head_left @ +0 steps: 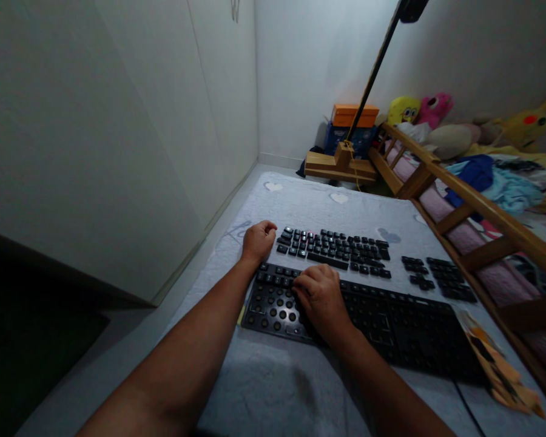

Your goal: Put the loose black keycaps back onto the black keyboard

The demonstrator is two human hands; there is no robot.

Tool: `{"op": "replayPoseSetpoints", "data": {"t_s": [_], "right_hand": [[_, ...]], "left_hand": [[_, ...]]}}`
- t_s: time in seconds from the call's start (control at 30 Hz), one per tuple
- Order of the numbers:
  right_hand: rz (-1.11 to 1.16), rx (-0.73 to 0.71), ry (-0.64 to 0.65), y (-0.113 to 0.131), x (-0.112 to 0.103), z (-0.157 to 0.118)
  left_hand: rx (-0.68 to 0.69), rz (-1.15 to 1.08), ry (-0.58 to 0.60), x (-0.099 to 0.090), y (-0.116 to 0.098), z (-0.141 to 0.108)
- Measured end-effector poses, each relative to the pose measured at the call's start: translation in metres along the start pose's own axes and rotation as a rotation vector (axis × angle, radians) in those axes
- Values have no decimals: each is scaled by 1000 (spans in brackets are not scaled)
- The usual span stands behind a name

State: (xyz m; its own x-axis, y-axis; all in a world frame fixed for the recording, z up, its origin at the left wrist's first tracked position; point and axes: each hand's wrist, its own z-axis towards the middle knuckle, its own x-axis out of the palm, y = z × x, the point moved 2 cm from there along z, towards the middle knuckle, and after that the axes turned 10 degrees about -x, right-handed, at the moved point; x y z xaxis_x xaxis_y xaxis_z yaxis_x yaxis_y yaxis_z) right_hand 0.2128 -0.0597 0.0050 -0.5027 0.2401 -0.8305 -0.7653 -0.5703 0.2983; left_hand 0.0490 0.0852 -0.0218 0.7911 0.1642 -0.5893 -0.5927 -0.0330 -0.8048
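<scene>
A black keyboard (373, 321) lies across the cloth-covered surface, with keycaps on its upper rows at the left and bare round key seats below them. My right hand (321, 294) rests over it, fingers drawn together and pinched at a keycap in the second row; the fingertips are partly hidden. Just beyond the keyboard's far left corner is my left hand (258, 241), its fingers curled closed, and whatever may be inside is hidden. Beside it, loose black keycaps (332, 246) lie laid out in rows. More loose keycaps (450, 278) form groups farther right.
An orange cloth (500, 370) with a dark slim tool on it lies right of the keyboard, near the cable (468, 408). A wooden bed rail (495, 206) borders the right side. A wooden stand (341, 162) with a black pole is behind; a white cabinet (164, 121) rises left.
</scene>
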Motion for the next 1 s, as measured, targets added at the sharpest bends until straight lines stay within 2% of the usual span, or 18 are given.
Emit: {"op": "replayPoseSetpoints", "data": {"t_s": [0.5,1.0], "right_hand": [[13,-73,-70,2,3,-2],[-89,-90,-25,5,0,-3]], "left_hand": [[-8,-1,2,0,0,-1],[-3,0,0,0,2,-1]]}}
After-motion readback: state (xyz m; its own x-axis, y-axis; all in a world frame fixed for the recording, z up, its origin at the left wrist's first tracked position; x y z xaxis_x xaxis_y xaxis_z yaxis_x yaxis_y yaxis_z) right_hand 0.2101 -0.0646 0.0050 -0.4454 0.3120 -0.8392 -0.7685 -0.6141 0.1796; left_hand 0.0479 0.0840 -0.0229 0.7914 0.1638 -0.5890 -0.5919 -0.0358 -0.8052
